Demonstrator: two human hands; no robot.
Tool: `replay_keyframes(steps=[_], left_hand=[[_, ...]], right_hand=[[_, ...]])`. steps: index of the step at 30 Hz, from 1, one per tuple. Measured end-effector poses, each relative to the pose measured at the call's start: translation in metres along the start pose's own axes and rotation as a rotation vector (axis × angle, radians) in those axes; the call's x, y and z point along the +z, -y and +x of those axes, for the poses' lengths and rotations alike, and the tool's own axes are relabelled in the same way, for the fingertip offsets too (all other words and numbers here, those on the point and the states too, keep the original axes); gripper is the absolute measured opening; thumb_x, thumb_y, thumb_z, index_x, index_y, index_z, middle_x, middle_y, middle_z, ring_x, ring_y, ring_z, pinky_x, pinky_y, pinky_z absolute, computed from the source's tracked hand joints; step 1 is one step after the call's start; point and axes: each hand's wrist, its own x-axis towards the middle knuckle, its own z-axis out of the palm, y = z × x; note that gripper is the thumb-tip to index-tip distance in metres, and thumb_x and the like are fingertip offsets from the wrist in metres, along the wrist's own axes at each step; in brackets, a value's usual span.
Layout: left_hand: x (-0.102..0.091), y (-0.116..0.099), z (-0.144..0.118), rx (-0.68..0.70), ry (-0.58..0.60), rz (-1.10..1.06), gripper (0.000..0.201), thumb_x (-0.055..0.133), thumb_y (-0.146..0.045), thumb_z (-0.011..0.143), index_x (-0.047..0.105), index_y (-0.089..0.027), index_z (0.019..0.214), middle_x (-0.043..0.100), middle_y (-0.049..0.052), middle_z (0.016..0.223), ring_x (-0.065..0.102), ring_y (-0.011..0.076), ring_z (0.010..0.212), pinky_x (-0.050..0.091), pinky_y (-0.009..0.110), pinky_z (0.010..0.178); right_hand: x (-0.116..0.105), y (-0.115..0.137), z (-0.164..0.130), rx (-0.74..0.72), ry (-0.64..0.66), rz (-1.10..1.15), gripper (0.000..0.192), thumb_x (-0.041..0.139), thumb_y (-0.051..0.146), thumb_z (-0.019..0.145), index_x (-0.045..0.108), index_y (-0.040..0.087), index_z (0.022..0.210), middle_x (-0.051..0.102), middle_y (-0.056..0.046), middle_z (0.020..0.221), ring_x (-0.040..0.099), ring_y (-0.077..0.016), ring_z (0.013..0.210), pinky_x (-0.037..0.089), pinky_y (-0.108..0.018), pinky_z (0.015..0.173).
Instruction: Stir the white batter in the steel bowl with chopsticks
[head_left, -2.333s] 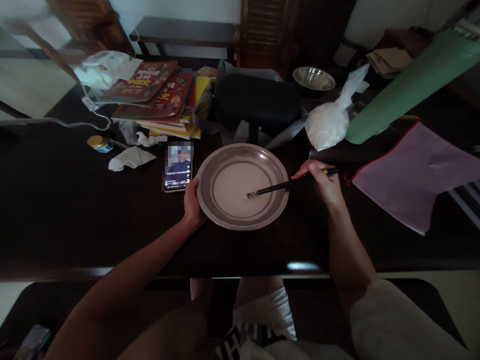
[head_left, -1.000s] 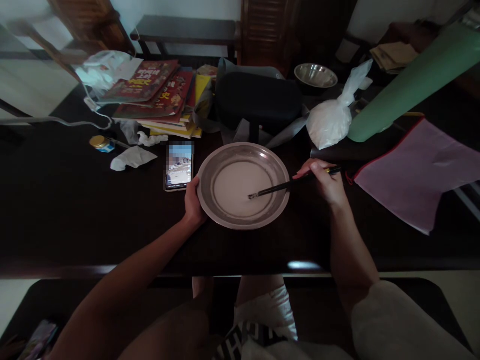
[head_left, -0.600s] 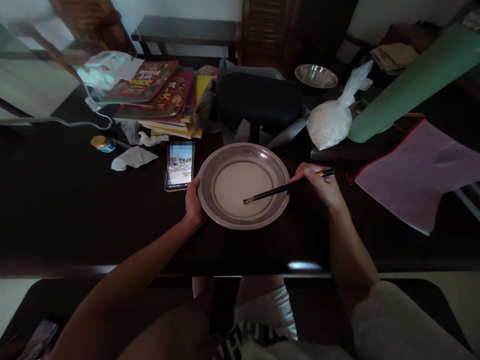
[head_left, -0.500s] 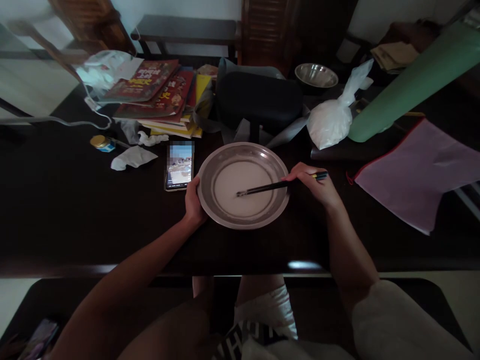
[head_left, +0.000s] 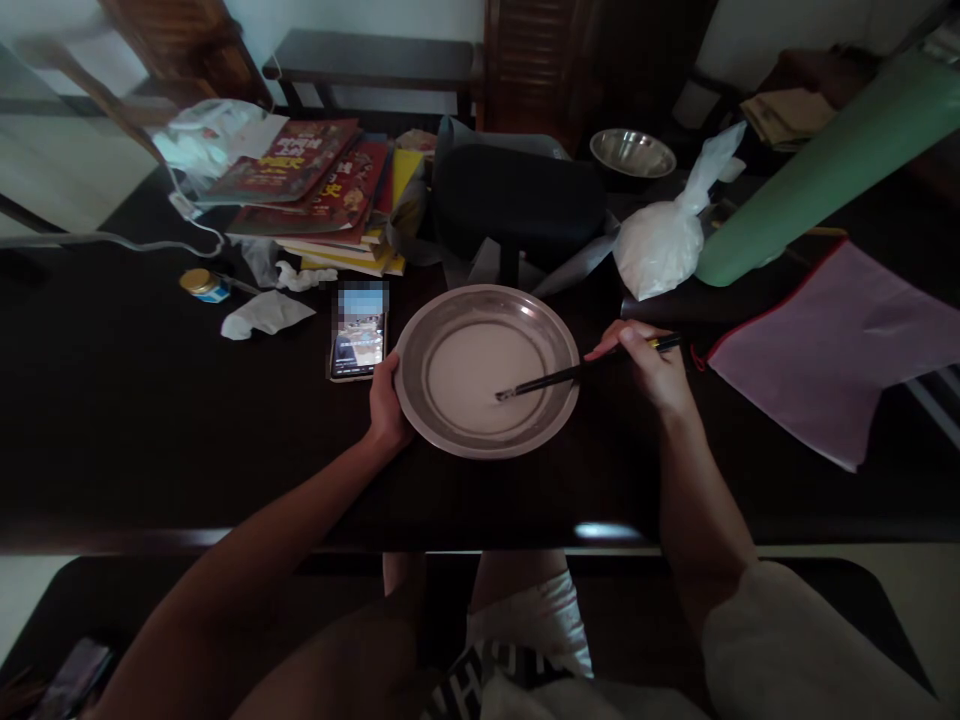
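While left hand (head_left: 386,405) grips pan (head_left: 559,335) rim (phone (head_left: 358,335) adjacent); right hand (head_left: 652,370) pinches chopsticks (head_left: 555,377).

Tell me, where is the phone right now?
The phone lies on the dark table, just left of the metal basin, beside the left hand gripping its rim.

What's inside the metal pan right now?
The metal pan holds a pale, smooth liquid, with the chopsticks' tips dipped in it. The pan's bottom is covered by the liquid.
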Motion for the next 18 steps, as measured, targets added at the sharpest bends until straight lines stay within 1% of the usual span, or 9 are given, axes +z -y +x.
replay_keyframes(steps=[3, 4, 6, 9, 11, 13, 14, 16, 18], left_hand=[[-0.0028, 0.0017, 0.0025, 0.005, 0.008, 0.015, 0.025, 0.065, -0.042, 0.077, 0.065, -0.019, 0.067, 0.071, 0.003, 0.07, 0.067, 0.021, 0.072, 0.055, 0.031, 0.066], [-0.004, 0.0025, 0.0035, 0.006, 0.003, 0.019, 0.025, 0.065, -0.043, 0.077, 0.065, -0.019, 0.067, 0.07, 0.003, 0.069, 0.067, 0.0206, 0.071, 0.055, 0.03, 0.065], [-0.0056, 0.0039, 0.005, 0.006, -0.002, 0.019, 0.025, 0.065, -0.042, 0.076, 0.067, -0.019, 0.068, 0.069, 0.002, 0.067, 0.067, 0.0198, 0.07, 0.055, 0.029, 0.064], [-0.0058, 0.0044, 0.0051, 0.016, 0.013, 0.003, 0.024, 0.066, -0.042, 0.076, 0.068, -0.019, 0.07, 0.071, 0.002, 0.068, 0.069, 0.0211, 0.074, 0.057, 0.029, 0.067], [-0.0051, 0.0037, 0.0044, 0.013, 0.011, -0.002, 0.024, 0.067, -0.043, 0.076, 0.068, -0.019, 0.07, 0.071, 0.002, 0.068, 0.07, 0.0215, 0.074, 0.058, 0.029, 0.067], [-0.0045, 0.0031, 0.004, 0.002, 0.004, 0.0, 0.024, 0.068, -0.043, 0.074, 0.067, -0.019, 0.069, 0.071, 0.001, 0.066, 0.069, 0.0207, 0.07, 0.057, 0.029, 0.064], [-0.0044, 0.003, 0.0041, -0.002, 0.007, 0.002, 0.024, 0.069, -0.043, 0.073, 0.067, -0.019, 0.069, 0.071, 0.001, 0.065, 0.068, 0.0202, 0.067, 0.057, 0.028, 0.063], [-0.0048, 0.0037, 0.005, 0.006, 0.027, 0.005, 0.026, 0.07, -0.045, 0.072, 0.068, -0.019, 0.069, 0.07, 0.001, 0.064, 0.068, 0.0201, 0.065, 0.057, 0.029, 0.062], [-0.0056, 0.0051, 0.0064, 0.028, 0.044, 0.004, 0.026, 0.07, -0.046, 0.073, 0.067, -0.02, 0.069, 0.068, 0.001, 0.063, 0.068, 0.0212, 0.067, 0.057, 0.03, 0.062]], right_hand=[[0.0017, -0.0002, 0.0001, -0.001, 0.12, -0.004, 0.033, 0.066, 0.054, 0.093, 0.083, 0.029, 0.08, 0.078, -0.002, 0.079, 0.07, -0.0202, 0.079, 0.053, -0.036, 0.078], [0.0021, -0.0003, 0.0001, 0.001, 0.131, -0.016, 0.032, 0.068, 0.054, 0.092, 0.084, 0.028, 0.081, 0.079, -0.002, 0.082, 0.071, -0.0208, 0.082, 0.054, -0.036, 0.081], [0.0017, -0.0005, 0.0001, 0.005, 0.074, -0.031, 0.032, 0.067, 0.054, 0.093, 0.084, 0.029, 0.083, 0.08, -0.002, 0.085, 0.072, -0.021, 0.084, 0.054, -0.037, 0.084], [0.0, -0.0014, 0.0001, -0.005, -0.009, -0.011, 0.035, 0.063, 0.052, 0.096, 0.083, 0.029, 0.08, 0.078, -0.001, 0.077, 0.07, -0.0192, 0.076, 0.052, -0.035, 0.076], [0.0002, -0.0016, 0.0003, -0.013, 0.053, 0.0, 0.036, 0.063, 0.054, 0.096, 0.083, 0.029, 0.079, 0.077, -0.001, 0.075, 0.069, -0.0191, 0.074, 0.052, -0.035, 0.074], [0.0012, -0.0012, 0.0004, -0.006, 0.133, -0.01, 0.035, 0.066, 0.056, 0.093, 0.084, 0.029, 0.081, 0.078, -0.001, 0.079, 0.071, -0.0205, 0.08, 0.054, -0.036, 0.079], [0.0015, -0.001, 0.0004, 0.0, 0.14, -0.021, 0.034, 0.067, 0.056, 0.092, 0.084, 0.029, 0.082, 0.079, -0.002, 0.082, 0.072, -0.0213, 0.083, 0.054, -0.037, 0.082], [0.0008, -0.0008, 0.0004, 0.003, 0.07, -0.045, 0.034, 0.066, 0.056, 0.092, 0.083, 0.029, 0.082, 0.079, -0.002, 0.084, 0.072, -0.0216, 0.084, 0.055, -0.038, 0.083], [-0.0005, -0.0009, 0.0004, -0.005, -0.01, -0.048, 0.036, 0.063, 0.056, 0.094, 0.082, 0.029, 0.079, 0.076, -0.002, 0.077, 0.07, -0.0206, 0.078, 0.054, -0.037, 0.078]])
